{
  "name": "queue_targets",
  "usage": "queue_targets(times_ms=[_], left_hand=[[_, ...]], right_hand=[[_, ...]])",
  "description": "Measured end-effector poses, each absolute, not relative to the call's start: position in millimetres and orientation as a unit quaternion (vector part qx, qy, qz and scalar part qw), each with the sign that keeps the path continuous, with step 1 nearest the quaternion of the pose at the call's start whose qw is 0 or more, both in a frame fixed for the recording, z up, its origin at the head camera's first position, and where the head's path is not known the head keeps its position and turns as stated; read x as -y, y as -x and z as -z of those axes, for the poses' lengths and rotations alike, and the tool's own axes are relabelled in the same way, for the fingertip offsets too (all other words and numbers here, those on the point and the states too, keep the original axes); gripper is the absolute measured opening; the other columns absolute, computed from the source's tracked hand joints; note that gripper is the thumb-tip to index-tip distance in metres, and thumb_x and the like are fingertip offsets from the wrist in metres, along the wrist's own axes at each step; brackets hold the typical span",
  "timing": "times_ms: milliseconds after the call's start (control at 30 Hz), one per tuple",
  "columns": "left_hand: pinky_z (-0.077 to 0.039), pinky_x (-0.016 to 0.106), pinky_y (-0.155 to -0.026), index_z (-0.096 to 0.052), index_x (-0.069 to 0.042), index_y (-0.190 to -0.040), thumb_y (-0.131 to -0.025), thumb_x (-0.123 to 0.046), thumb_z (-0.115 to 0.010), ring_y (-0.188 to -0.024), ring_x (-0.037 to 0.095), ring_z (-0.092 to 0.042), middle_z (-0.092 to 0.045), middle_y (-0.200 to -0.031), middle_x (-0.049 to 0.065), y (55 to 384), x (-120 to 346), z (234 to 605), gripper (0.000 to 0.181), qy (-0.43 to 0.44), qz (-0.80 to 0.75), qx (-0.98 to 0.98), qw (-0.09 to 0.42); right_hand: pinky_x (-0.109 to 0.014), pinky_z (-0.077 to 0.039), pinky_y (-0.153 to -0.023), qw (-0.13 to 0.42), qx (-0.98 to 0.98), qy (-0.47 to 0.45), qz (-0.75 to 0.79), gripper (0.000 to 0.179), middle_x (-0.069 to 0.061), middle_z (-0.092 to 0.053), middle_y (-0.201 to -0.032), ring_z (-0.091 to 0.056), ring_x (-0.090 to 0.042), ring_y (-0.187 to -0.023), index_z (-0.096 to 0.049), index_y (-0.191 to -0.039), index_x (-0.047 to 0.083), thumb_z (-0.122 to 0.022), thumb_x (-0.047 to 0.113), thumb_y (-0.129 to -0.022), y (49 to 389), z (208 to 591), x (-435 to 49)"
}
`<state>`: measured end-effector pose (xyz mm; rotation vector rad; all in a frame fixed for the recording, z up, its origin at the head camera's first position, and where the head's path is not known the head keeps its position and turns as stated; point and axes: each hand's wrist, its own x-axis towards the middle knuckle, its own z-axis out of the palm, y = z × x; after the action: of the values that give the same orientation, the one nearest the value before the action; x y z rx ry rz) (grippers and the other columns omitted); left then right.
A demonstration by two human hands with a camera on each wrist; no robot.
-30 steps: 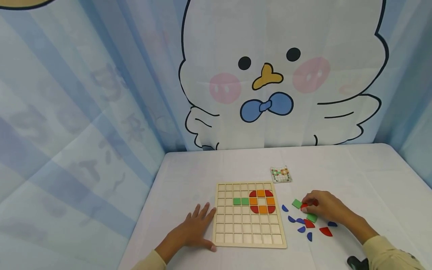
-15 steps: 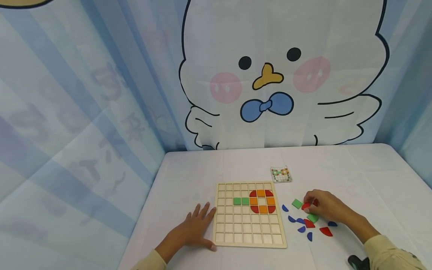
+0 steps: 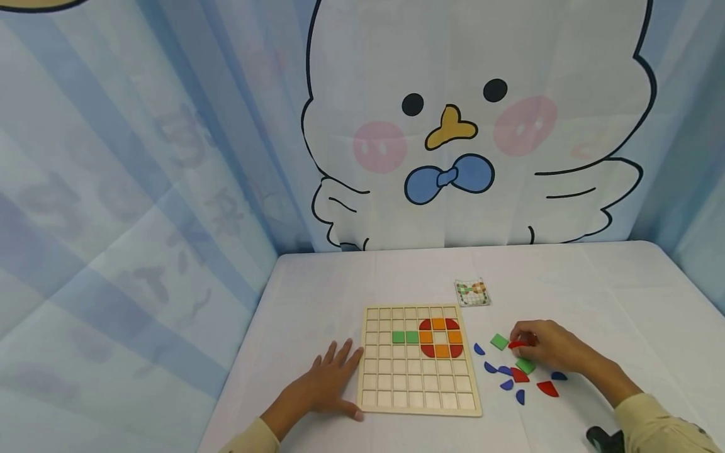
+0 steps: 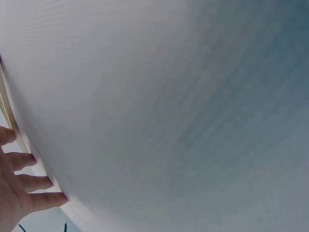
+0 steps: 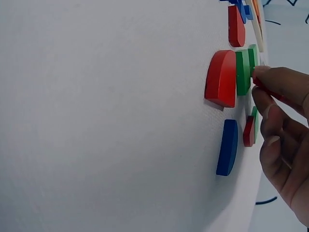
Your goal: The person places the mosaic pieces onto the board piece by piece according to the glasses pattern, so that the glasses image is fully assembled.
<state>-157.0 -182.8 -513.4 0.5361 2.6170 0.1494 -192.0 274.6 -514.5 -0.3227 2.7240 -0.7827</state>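
My left hand (image 3: 327, 385) lies flat with fingers spread, its index fingertip and thumb at the left edge of the wooden grid board (image 3: 419, 382). Set into the board are red quarter-rounds and orange squares (image 3: 438, 324) in a ring, with two green squares (image 3: 404, 338) to their left. Right of the board, my right hand (image 3: 550, 346) pinches a red quarter-round piece (image 3: 517, 344) between thumb and fingers, above the loose pieces. In the right wrist view, that piece is mostly covered by the fingers. Another red piece (image 5: 249, 130) lies beneath the hand.
Loose green squares (image 3: 499, 341), red quarter-rounds (image 3: 547, 389) and several blue half-rounds (image 3: 506, 385) lie around the right hand. A small pattern card (image 3: 472, 293) lies behind the board on the white table (image 3: 328, 283). A dark object (image 3: 601, 438) sits by the right sleeve.
The red piece in my right hand has turned and now shows a thinner side, and the hand has shifted slightly right. My left hand stays at the board's edge.
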Motion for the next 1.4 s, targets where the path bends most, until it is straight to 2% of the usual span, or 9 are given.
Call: queue_targets(times_ms=[100,233,367,600,867,1100,1400], left_hand=[[-0.028,0.067,-0.115,-0.021,-0.019,-0.162,-0.066,-0.077,-0.074,-0.153,0.046,-0.012,-0.012,-0.169,0.015,157,183,513,0.124,-0.198,-0.054,-0.952,0.229],[-0.028,0.067,-0.114,-0.022,-0.019,-0.161,-0.066,-0.076,-0.074,-0.153,0.046,-0.013,-0.013,-0.169,0.015,156,182,512,0.123,-0.199,-0.053,-0.952,0.227],[-0.028,0.067,-0.114,-0.022,-0.019,-0.161,-0.066,-0.076,-0.075,-0.153,0.047,-0.013,-0.013,-0.169,0.015,156,182,512,0.123,-0.197,-0.050,-0.952,0.227],[-0.028,0.067,-0.115,-0.022,-0.020,-0.161,-0.065,-0.077,-0.074,-0.153,0.046,-0.012,-0.013,-0.169,0.015,156,182,512,0.124,-0.194,-0.046,-0.953,0.227],[-0.029,0.067,-0.115,-0.022,-0.019,-0.161,-0.066,-0.076,-0.075,-0.153,0.047,-0.013,-0.013,-0.169,0.015,156,182,512,0.123,-0.198,-0.045,-0.953,0.224],[-0.029,0.066,-0.115,-0.023,-0.019,-0.161,-0.066,-0.076,-0.075,-0.153,0.046,-0.013,-0.014,-0.169,0.015,155,181,511,0.123,-0.195,-0.042,-0.954,0.225],[-0.028,0.066,-0.115,-0.022,-0.020,-0.161,-0.066,-0.076,-0.074,-0.153,0.046,-0.012,-0.013,-0.169,0.015,155,182,511,0.123,-0.197,-0.046,-0.953,0.225]], right_hand=[[-0.022,-0.049,-0.063,0.143,-0.944,0.109,0.277,0.022,0.002,-0.056,-0.079,-0.052,-0.015,-0.077,-0.071,-0.110,0.014,-0.076,0.015,-0.088,191,512,-274],[-0.022,-0.051,-0.063,0.143,-0.938,0.106,0.297,0.028,0.000,-0.062,-0.087,-0.053,-0.016,-0.079,-0.071,-0.119,0.011,-0.072,0.016,-0.091,192,511,-272],[-0.022,-0.052,-0.063,0.139,-0.931,0.110,0.320,0.026,-0.001,-0.068,-0.096,-0.054,-0.016,-0.079,-0.073,-0.116,0.010,-0.073,0.017,-0.091,192,511,-267],[-0.023,-0.048,-0.055,0.128,-0.921,0.118,0.348,0.028,0.002,-0.064,-0.086,-0.051,-0.016,-0.069,-0.074,-0.114,0.009,-0.077,0.016,-0.087,194,512,-256],[-0.026,-0.052,-0.054,0.145,-0.904,0.119,0.383,0.036,-0.002,-0.064,-0.091,-0.052,-0.019,-0.065,-0.072,-0.121,0.006,-0.076,0.015,-0.086,198,509,-241],[-0.026,-0.055,-0.058,0.136,-0.898,0.130,0.397,0.034,-0.002,-0.063,-0.090,-0.055,-0.017,-0.065,-0.072,-0.118,0.007,-0.077,0.014,-0.085,205,510,-221],[-0.022,-0.046,-0.054,0.108,-0.891,0.172,0.405,0.030,-0.001,-0.063,-0.090,-0.050,-0.011,-0.061,-0.071,-0.114,0.007,-0.077,0.017,-0.087,217,512,-194]])
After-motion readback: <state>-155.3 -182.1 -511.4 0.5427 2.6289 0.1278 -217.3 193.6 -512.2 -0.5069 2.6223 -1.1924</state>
